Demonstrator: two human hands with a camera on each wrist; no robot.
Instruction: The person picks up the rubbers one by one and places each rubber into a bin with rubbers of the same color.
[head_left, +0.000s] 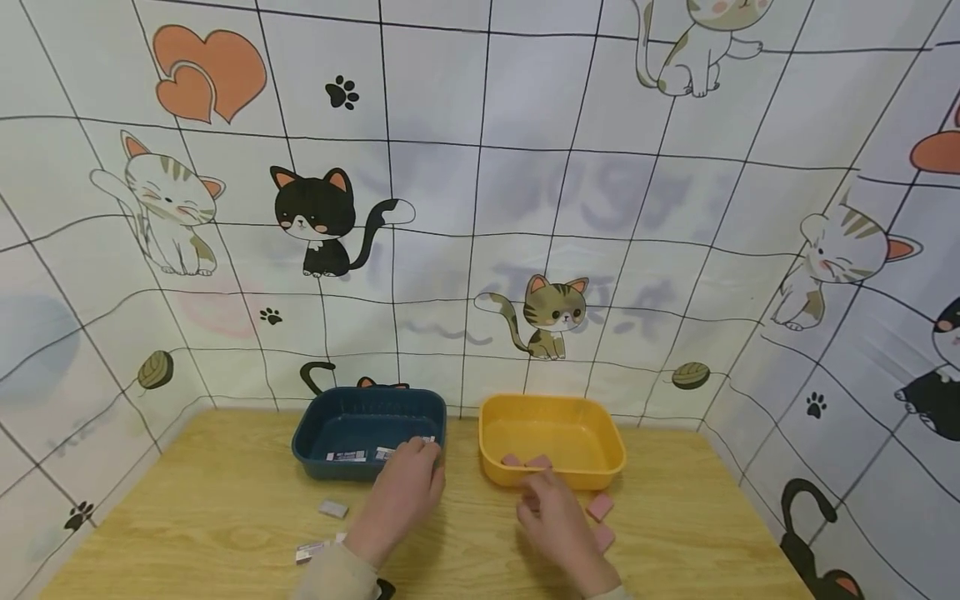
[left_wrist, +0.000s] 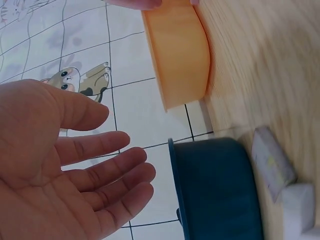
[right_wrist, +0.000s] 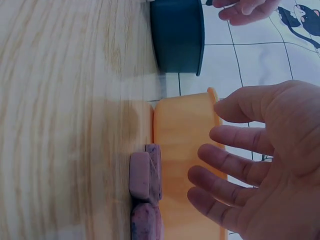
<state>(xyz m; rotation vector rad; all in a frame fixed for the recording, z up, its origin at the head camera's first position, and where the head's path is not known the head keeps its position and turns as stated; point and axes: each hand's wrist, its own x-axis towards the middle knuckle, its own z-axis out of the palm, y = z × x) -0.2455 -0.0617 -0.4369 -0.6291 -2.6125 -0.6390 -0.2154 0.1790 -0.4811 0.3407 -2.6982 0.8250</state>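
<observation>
My left hand (head_left: 405,492) hovers over the front right of a dark blue bin (head_left: 369,402); in the left wrist view its fingers are spread loosely with nothing in them. Inside that bin lie several small white blocks with printed sleeves (head_left: 347,457), which look like erasers. My right hand (head_left: 557,521) is at the near rim of a yellow bin (head_left: 551,406). Its fingers are loosely extended and hold nothing in the right wrist view. Pink eraser-like blocks (head_left: 538,461) lie in the yellow bin, and more pink blocks (right_wrist: 140,175) lie on the table against its front.
On the wooden table (head_left: 225,500), a greyish block (head_left: 333,508) and a sleeved white block (head_left: 310,552) lie in front of the blue bin. Behind the bins hangs a white sheet (head_left: 442,192) with a grid and cartoon cats, continuing along both sides.
</observation>
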